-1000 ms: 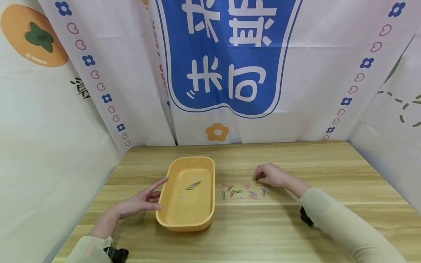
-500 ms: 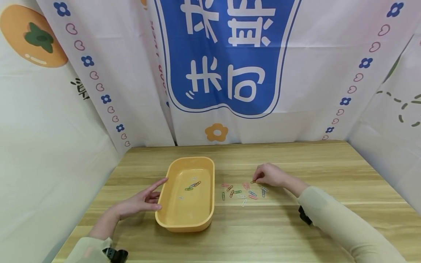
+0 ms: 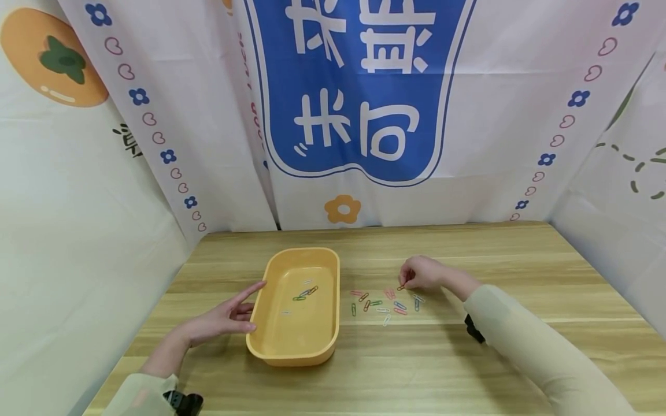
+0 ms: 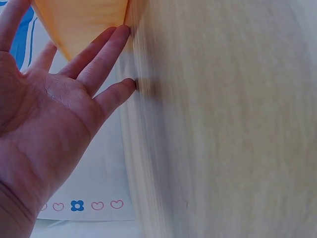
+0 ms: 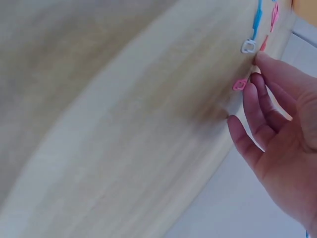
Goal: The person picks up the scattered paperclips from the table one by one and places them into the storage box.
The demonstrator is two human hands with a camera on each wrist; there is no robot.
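Observation:
On the wooden table stands a yellow tray (image 3: 292, 341) with several paper clips (image 3: 304, 293) on its floor. My left hand (image 3: 221, 319) is at the tray's left side, fingers spread and touching its wall; the left wrist view shows the yellow wall (image 4: 81, 22) against those fingers. Right of the tray lies a loose group of coloured paper clips (image 3: 376, 303). At that group's far right edge my right hand (image 3: 425, 273) pinches a red paper clip (image 3: 400, 288) between thumb and forefinger, low over the table. In the right wrist view a pink clip (image 5: 239, 85) lies beside the fingertips.
The wooden table (image 3: 416, 370) reaches back to a hanging white cloth (image 3: 484, 196) with a blue printed panel (image 3: 359, 156). More cloth hangs at both sides. A black wrist camera (image 3: 183, 403) sits on the left forearm.
The red paper clip, first pointing toward me under the right fingers, has turned and now sticks out left from the pinch. The right forearm has shifted slightly left. The left hand and tray stay put.

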